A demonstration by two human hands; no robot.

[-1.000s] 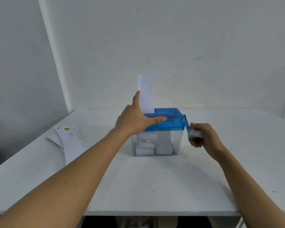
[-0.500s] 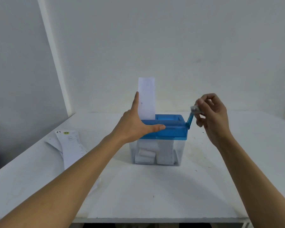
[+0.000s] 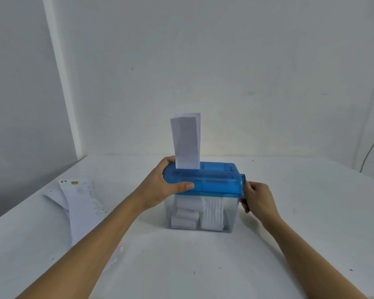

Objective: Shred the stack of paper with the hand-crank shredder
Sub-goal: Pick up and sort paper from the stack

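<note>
Moved: right hand (image 3: 257,199) dropped low at right end of shredder (image 3: 212,197), curled round crank (image 3: 243,179); left hand (image 3: 160,188) now grips blue lid (image 3: 220,181), thumb in front.
Writing: stack of paper (image 3: 80,203) left on surface (image 3: 203,266), yellow emblem, print unreadable.
Paper strip (image 3: 187,143): upright in slot.

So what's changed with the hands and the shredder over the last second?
The right hand swung the crank up, then back down. The left hand went from open against the blue lid to gripping its left end. The upright paper and the stack stayed put.
</note>
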